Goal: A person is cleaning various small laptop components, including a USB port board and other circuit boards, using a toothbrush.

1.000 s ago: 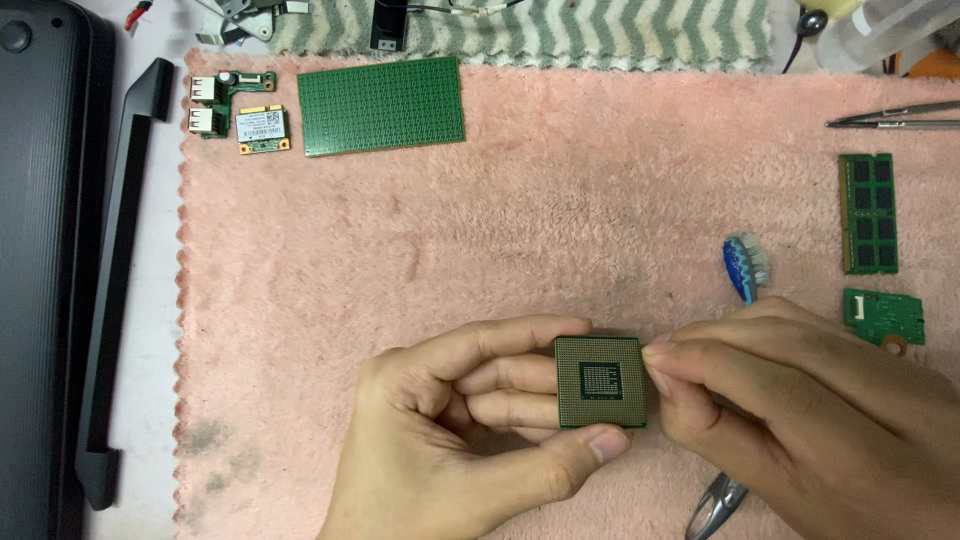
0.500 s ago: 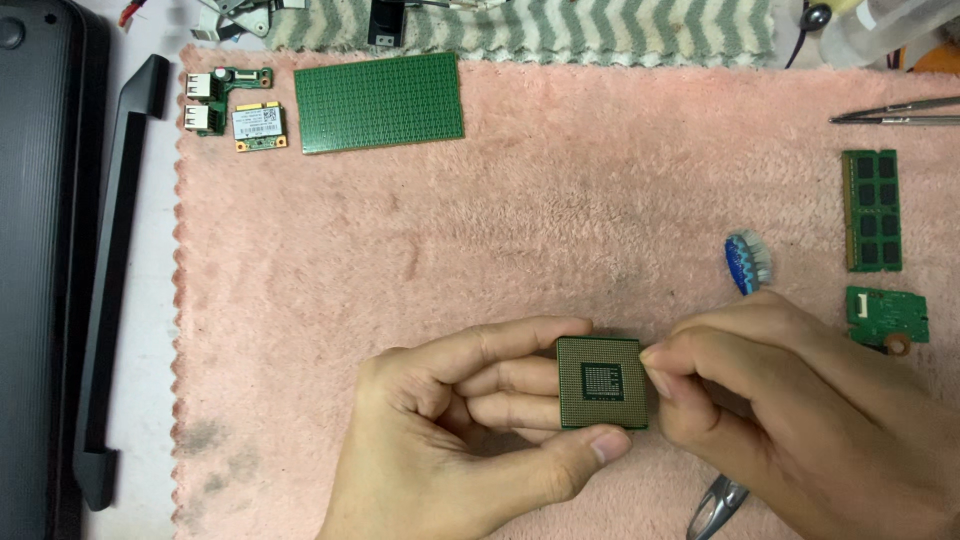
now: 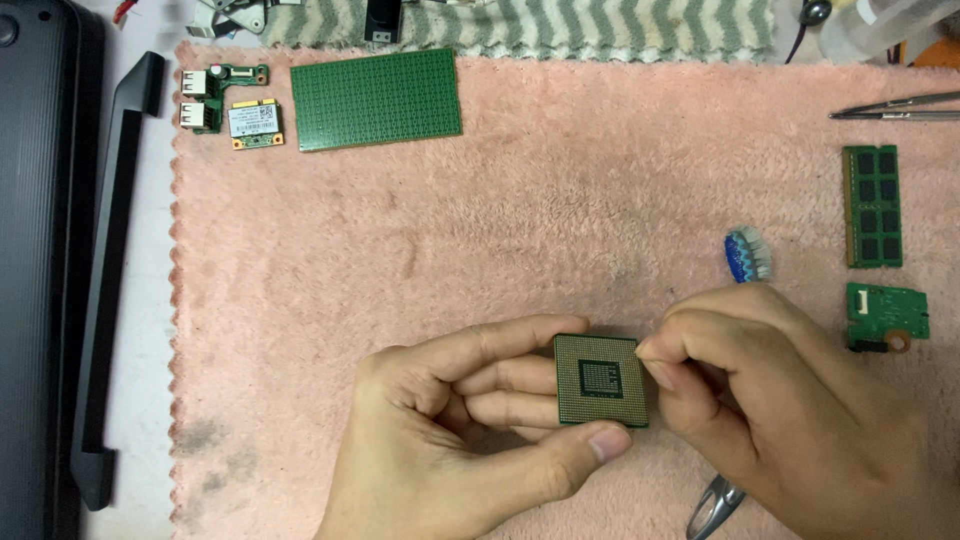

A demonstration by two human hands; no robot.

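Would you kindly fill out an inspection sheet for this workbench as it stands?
Surface: pink towel, stained at lower left.
Job's things: square processor chip, pin side up, pinched by left hand; right hand touches its right edge, holding a toothbrush.
Clutter: green perforated board, small circuit boards, memory module, tweezers.
Grippers: both hands closed on items.
Cables: nothing seen clearly.
Surroundings: black laptop casing, striped cloth.

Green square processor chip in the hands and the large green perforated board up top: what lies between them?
Head view: only bare pink towel between the processor chip and the perforated board.
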